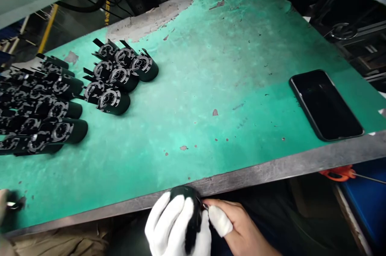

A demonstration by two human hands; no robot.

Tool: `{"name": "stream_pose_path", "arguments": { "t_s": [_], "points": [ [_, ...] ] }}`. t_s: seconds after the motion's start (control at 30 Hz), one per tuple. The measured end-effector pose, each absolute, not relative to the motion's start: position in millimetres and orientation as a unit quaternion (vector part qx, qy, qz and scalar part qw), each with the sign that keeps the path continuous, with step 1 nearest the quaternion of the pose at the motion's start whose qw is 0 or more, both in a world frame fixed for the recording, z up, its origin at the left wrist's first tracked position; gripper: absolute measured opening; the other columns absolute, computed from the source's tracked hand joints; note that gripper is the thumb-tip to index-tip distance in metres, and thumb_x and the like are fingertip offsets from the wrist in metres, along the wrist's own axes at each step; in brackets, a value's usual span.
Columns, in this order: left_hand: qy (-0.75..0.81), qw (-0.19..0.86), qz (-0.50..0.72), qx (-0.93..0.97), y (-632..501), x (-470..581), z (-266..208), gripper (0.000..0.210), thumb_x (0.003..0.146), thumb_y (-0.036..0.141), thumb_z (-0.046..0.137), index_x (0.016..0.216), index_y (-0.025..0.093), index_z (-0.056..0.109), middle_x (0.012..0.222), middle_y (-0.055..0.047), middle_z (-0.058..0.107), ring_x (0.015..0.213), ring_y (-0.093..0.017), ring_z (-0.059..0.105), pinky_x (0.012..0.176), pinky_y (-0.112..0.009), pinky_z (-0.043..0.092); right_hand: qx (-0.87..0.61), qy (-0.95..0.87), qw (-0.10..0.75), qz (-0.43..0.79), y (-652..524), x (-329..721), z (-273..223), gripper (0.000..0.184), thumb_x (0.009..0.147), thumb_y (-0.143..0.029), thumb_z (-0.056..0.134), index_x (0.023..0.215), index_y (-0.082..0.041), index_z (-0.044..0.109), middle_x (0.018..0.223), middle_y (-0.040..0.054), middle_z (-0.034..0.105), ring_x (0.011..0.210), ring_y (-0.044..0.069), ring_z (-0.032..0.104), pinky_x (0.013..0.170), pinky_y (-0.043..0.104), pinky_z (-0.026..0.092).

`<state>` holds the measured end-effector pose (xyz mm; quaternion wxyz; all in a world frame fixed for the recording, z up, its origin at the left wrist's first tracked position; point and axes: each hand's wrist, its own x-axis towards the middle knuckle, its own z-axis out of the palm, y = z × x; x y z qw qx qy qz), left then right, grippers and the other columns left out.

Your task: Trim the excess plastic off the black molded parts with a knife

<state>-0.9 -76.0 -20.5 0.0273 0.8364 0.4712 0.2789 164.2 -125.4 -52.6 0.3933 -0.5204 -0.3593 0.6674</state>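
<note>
My left hand point(169, 228), in a white glove, is wrapped round a black cylindrical part point(185, 191) at the table's front edge. The part lies on its side, and the palm and fingers hide much of it. My right hand point(241, 224) is bare except for a white cover on the thumb. Its thumb and forefinger pinch together at the right end of the part, by a small shiny bit point(205, 206) too small to name. Similar black cylindrical parts point(113, 101) stand grouped at the left of the green table.
A larger cluster of black parts point(64, 129) fills the far left of the worn green tabletop point(211, 87). A smartphone point(327, 105) lies at the right. Orange-handled scissors or a similar tool point(339, 173) sit below the right edge. Another person's hand point(3, 203) shows at lower left.
</note>
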Motion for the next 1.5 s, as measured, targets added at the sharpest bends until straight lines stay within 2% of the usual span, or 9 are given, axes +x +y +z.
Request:
{"name": "stream_pose_path", "arguments": {
  "t_s": [0.2, 0.4, 0.47, 0.6, 0.73, 0.83, 1.0, 1.27, 1.5],
  "points": [
    [0.489, 0.028, 0.302, 0.818, -77, 7, -22, 0.047, 0.063, 0.004, 0.084, 0.105, 0.018, 0.066, 0.105, -0.007, 0.06, 0.111, -0.031, 0.061, 0.091, -0.049, 0.058, -0.538, -0.371, 0.376, 0.657, -123, 162, -52, 0.037, 0.102, -0.043, 0.045, 0.116, -0.024, 0.074, 0.108, 0.0097, 0.076, 0.096, 0.025, 0.07, 0.089, 0.036, 0.054],
    [0.484, 0.0, 0.326, 0.812, -75, 8, -27, 0.049, 0.057, 0.005, 0.088, 0.099, 0.02, 0.067, 0.097, -0.005, 0.061, 0.101, -0.028, 0.063, 0.087, -0.048, 0.06, -0.574, -0.363, 0.359, 0.64, -116, 160, -50, 0.041, 0.102, -0.047, 0.044, 0.087, -0.021, 0.072, 0.082, 0.0056, 0.07, 0.078, 0.022, 0.063, 0.073, 0.032, 0.05],
    [0.475, 0.001, 0.322, 0.819, -74, 8, -26, 0.047, 0.059, 0.008, 0.088, 0.099, 0.02, 0.067, 0.096, -0.004, 0.062, 0.098, -0.027, 0.064, 0.086, -0.048, 0.06, -0.556, -0.358, 0.376, 0.649, -116, 162, -49, 0.043, 0.103, -0.047, 0.041, 0.088, -0.02, 0.072, 0.081, 0.0051, 0.069, 0.078, 0.021, 0.063, 0.073, 0.031, 0.05],
    [0.49, 0.024, 0.326, 0.808, -72, 11, -23, 0.042, 0.066, 0.005, 0.083, 0.101, 0.02, 0.066, 0.097, -0.004, 0.063, 0.098, -0.025, 0.064, 0.091, -0.049, 0.058, -0.527, -0.357, 0.394, 0.663, -119, 165, -46, 0.037, 0.103, -0.043, 0.043, 0.111, -0.024, 0.074, 0.098, 0.0059, 0.075, 0.088, 0.022, 0.068, 0.081, 0.032, 0.052],
    [0.456, 0.015, 0.317, 0.831, -70, 11, -21, 0.042, 0.063, 0.003, 0.084, 0.097, 0.019, 0.066, 0.098, -0.004, 0.062, 0.098, -0.024, 0.063, 0.091, -0.045, 0.058, -0.528, -0.372, 0.385, 0.66, -118, 166, -46, 0.035, 0.103, -0.04, 0.044, 0.114, -0.026, 0.074, 0.1, 0.0053, 0.076, 0.088, 0.022, 0.069, 0.082, 0.032, 0.051],
    [0.442, 0.003, 0.323, 0.837, -68, 8, -23, 0.041, 0.062, 0.003, 0.084, 0.095, 0.019, 0.067, 0.097, -0.003, 0.062, 0.095, -0.023, 0.063, 0.091, -0.045, 0.058, -0.541, -0.376, 0.376, 0.651, -115, 165, -45, 0.033, 0.103, -0.04, 0.044, 0.108, -0.026, 0.074, 0.097, 0.004, 0.075, 0.087, 0.021, 0.067, 0.081, 0.032, 0.05],
    [0.451, -0.01, 0.321, 0.833, -70, 5, -27, 0.045, 0.059, 0.005, 0.088, 0.095, 0.02, 0.066, 0.094, -0.002, 0.062, 0.092, -0.022, 0.065, 0.085, -0.044, 0.06, -0.587, -0.384, 0.35, 0.621, -115, 159, -47, 0.039, 0.103, -0.044, 0.042, 0.084, -0.021, 0.067, 0.077, 0.0025, 0.066, 0.074, 0.019, 0.06, 0.07, 0.031, 0.044],
    [0.499, 0.014, 0.332, 0.801, -75, 14, -24, 0.048, 0.06, 0.004, 0.089, 0.1, 0.019, 0.067, 0.099, -0.005, 0.063, 0.107, -0.029, 0.064, 0.091, -0.048, 0.059, -0.537, -0.316, 0.389, 0.679, -116, 159, -47, 0.053, 0.103, -0.056, 0.038, 0.079, -0.018, 0.065, 0.073, 0.0018, 0.063, 0.069, 0.017, 0.054, 0.066, 0.028, 0.045],
    [0.447, -0.012, 0.34, 0.827, -68, 9, -27, 0.042, 0.057, 0.003, 0.089, 0.092, 0.015, 0.069, 0.091, -0.003, 0.066, 0.091, -0.023, 0.067, 0.087, -0.044, 0.06, -0.528, -0.331, 0.363, 0.693, -117, 167, -48, 0.053, 0.103, -0.055, 0.039, 0.082, -0.018, 0.07, 0.075, 0.0021, 0.066, 0.075, 0.019, 0.06, 0.071, 0.029, 0.048]
  ]
}}
